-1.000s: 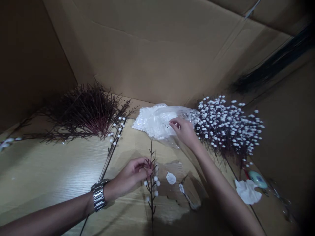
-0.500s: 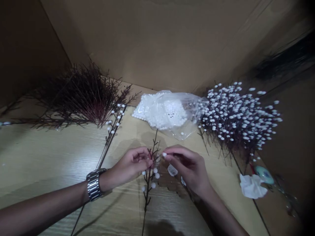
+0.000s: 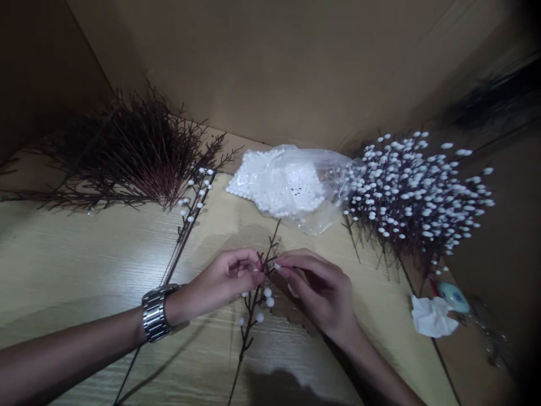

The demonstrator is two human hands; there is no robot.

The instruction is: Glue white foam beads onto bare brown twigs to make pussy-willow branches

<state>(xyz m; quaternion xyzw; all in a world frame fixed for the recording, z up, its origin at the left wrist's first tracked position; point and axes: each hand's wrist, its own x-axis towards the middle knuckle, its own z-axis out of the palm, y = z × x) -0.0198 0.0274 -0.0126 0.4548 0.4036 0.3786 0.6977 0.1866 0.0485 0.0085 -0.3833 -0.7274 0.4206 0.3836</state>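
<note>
My left hand [image 3: 234, 276], with a metal watch on its wrist, pinches a dark twig [image 3: 253, 309] near the middle of its length. Several white balls [image 3: 269, 297] sit on the twig's lower side branches; its upper tips look bare. Between the thumb and forefinger of my right hand [image 3: 316, 282] is a small white ball [image 3: 277, 267], right beside a side branch of the twig. Whether ball and branch touch is hard to tell. Beyond both hands lies a clear plastic bag [image 3: 291, 183] of white balls.
Bare dark twigs [image 3: 127, 152] are heaped at the back left, with a white-balled twig [image 3: 195, 197] beside them. A bunch of white-tipped twigs [image 3: 418, 192] lies at the right, near crumpled white tissue [image 3: 433, 317] and a pale green object [image 3: 453, 296]. Brown walls stand behind.
My right hand has brought the white ball left, closer to the twig. The held twig now leans more to the right at its top.
</note>
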